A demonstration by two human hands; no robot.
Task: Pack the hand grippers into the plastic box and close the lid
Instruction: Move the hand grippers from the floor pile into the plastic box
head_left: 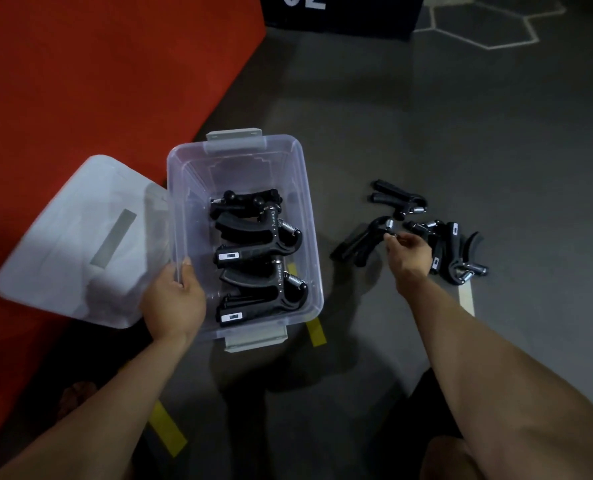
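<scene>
The left hand (174, 303) grips the near left rim of the clear plastic box (310, 244) on the floor (426, 116), several hand grippers (258, 258) inside. The right hand (411, 259) pinches one hand gripper (361, 242) beside a loose pile (451, 251). The lid (77, 244) lies left.

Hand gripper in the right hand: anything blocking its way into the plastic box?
Nothing visible. The right hand holds the hand gripper over bare floor beside the plastic box, which is open; its lid lies off to the far side.

White numerals, cut off at the frame's top edge and reading roughly "02", sit on a dark block (340, 15). White labels on the hand grippers (260, 244) are too small to read.
</scene>
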